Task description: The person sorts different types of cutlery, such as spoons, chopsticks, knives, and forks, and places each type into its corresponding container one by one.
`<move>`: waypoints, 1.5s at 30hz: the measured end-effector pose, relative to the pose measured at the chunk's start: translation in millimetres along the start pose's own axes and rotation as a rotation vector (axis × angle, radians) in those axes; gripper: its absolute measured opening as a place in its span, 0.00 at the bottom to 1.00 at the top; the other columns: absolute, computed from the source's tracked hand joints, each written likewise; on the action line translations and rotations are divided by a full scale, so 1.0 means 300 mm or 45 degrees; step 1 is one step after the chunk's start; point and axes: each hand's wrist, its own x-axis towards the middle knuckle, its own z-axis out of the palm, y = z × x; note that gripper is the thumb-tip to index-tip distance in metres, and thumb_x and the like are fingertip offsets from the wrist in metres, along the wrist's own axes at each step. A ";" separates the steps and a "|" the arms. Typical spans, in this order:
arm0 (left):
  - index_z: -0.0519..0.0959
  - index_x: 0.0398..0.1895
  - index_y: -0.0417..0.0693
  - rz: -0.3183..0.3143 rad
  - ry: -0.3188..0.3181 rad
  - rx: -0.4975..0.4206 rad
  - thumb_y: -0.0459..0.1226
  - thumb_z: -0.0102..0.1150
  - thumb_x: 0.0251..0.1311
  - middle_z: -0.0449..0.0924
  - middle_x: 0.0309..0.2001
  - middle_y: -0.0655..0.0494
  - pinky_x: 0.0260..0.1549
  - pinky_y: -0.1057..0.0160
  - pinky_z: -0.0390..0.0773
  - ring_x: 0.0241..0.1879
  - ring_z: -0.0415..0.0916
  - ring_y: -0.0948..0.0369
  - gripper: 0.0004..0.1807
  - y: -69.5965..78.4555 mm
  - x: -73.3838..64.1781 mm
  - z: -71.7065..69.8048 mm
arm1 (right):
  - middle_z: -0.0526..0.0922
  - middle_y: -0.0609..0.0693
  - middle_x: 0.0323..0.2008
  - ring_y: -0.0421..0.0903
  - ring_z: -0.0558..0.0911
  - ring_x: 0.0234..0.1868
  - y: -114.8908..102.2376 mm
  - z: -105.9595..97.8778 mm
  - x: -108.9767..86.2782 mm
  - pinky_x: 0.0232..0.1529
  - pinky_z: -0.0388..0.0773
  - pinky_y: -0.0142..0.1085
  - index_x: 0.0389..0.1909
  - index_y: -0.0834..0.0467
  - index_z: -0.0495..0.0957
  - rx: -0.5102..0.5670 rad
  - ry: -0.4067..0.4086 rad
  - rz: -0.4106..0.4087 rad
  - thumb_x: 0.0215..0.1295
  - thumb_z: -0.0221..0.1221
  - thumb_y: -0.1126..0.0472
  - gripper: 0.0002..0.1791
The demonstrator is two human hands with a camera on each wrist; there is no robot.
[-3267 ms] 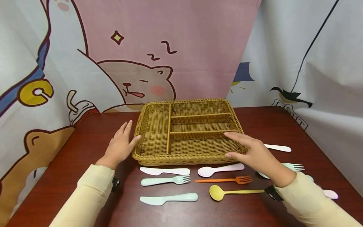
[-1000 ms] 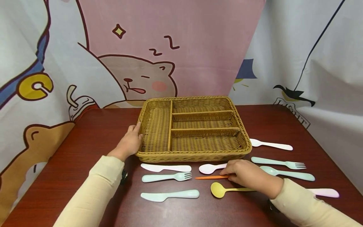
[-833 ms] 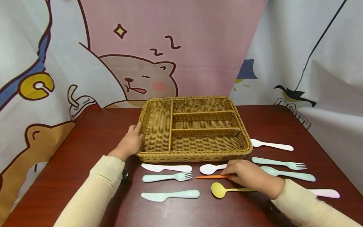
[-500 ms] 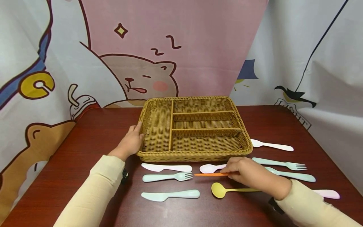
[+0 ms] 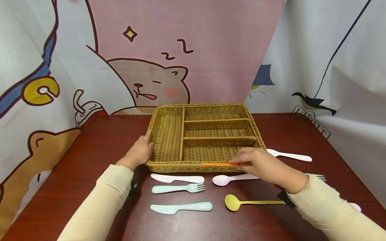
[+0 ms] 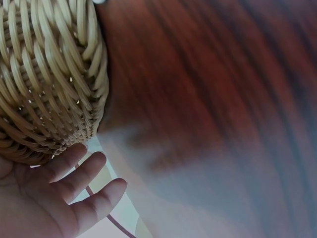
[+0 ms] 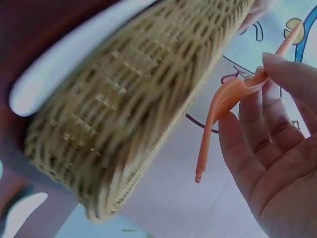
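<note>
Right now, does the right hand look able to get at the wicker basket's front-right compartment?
Probably yes: the right hand, pinching the orange fork, is by the wicker basket's front rim, and the front-right compartment is open on top. Only that rim seems to need clearing.

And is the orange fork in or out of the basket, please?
Out: the right hand pinches the orange fork, seen in front of the near wall of the basket.

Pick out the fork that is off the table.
The orange fork, pinched in the right hand's grip; the mint fork between the knives and the second fork partly behind the right sleeve lie on the table.
</note>
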 end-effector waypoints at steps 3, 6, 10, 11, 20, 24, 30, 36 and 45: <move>0.40 0.77 0.38 0.002 0.006 0.007 0.36 0.34 0.74 0.51 0.70 0.29 0.68 0.42 0.54 0.71 0.49 0.38 0.32 -0.001 0.001 0.001 | 0.82 0.43 0.37 0.37 0.77 0.35 0.005 -0.019 0.031 0.31 0.76 0.30 0.44 0.56 0.86 -0.016 0.007 0.038 0.56 0.66 0.71 0.15; 0.41 0.77 0.38 0.002 0.014 0.010 0.36 0.34 0.74 0.52 0.70 0.29 0.67 0.42 0.55 0.70 0.51 0.38 0.32 -0.003 0.002 0.000 | 0.82 0.42 0.35 0.38 0.76 0.34 0.013 -0.031 0.068 0.30 0.75 0.31 0.43 0.56 0.86 -0.028 0.008 0.067 0.56 0.66 0.72 0.15; 0.40 0.77 0.39 -0.003 0.008 0.012 0.37 0.34 0.74 0.51 0.70 0.29 0.67 0.42 0.56 0.70 0.51 0.38 0.32 -0.003 0.000 -0.001 | 0.81 0.42 0.34 0.39 0.75 0.33 0.028 -0.035 0.114 0.30 0.74 0.33 0.43 0.56 0.86 -0.032 -0.040 0.120 0.57 0.65 0.71 0.14; 0.40 0.77 0.39 -0.005 0.004 0.007 0.37 0.34 0.75 0.51 0.70 0.29 0.67 0.42 0.56 0.70 0.51 0.38 0.32 -0.002 -0.001 -0.001 | 0.81 0.42 0.34 0.39 0.74 0.33 0.033 -0.036 0.124 0.30 0.73 0.33 0.43 0.56 0.87 -0.036 -0.055 0.136 0.57 0.65 0.71 0.14; 0.38 0.77 0.39 -0.005 -0.010 0.004 0.37 0.33 0.75 0.51 0.71 0.30 0.67 0.42 0.55 0.70 0.51 0.38 0.32 0.003 -0.005 -0.004 | 0.82 0.46 0.31 0.39 0.77 0.30 0.060 -0.043 0.198 0.29 0.76 0.33 0.44 0.58 0.86 -0.015 -0.140 0.166 0.57 0.65 0.72 0.14; 0.39 0.77 0.39 0.000 -0.006 0.002 0.37 0.33 0.75 0.51 0.70 0.30 0.67 0.42 0.56 0.70 0.52 0.38 0.32 0.002 -0.005 -0.003 | 0.82 0.48 0.31 0.39 0.77 0.30 0.076 -0.044 0.225 0.30 0.76 0.34 0.45 0.59 0.86 0.006 -0.189 0.192 0.58 0.64 0.71 0.14; 0.39 0.77 0.39 0.004 0.001 0.003 0.37 0.34 0.75 0.52 0.70 0.30 0.66 0.42 0.57 0.69 0.53 0.38 0.32 -0.004 -0.003 0.000 | 0.83 0.51 0.31 0.40 0.77 0.30 0.101 -0.021 0.254 0.32 0.76 0.35 0.45 0.60 0.85 0.040 -0.260 0.218 0.58 0.63 0.72 0.14; 0.39 0.77 0.39 0.000 0.007 0.007 0.37 0.33 0.74 0.52 0.70 0.31 0.66 0.42 0.58 0.68 0.55 0.38 0.32 -0.002 -0.004 -0.002 | 0.82 0.50 0.33 0.41 0.77 0.32 0.115 0.012 0.266 0.34 0.77 0.37 0.46 0.60 0.85 0.033 -0.314 0.249 0.58 0.63 0.72 0.15; 0.41 0.76 0.35 0.053 0.041 0.019 0.35 0.34 0.74 0.54 0.69 0.29 0.66 0.44 0.59 0.68 0.56 0.39 0.32 0.001 -0.010 -0.003 | 0.84 0.47 0.28 0.37 0.77 0.28 0.121 0.058 0.278 0.32 0.77 0.34 0.45 0.61 0.86 -0.029 -0.367 0.202 0.57 0.63 0.74 0.15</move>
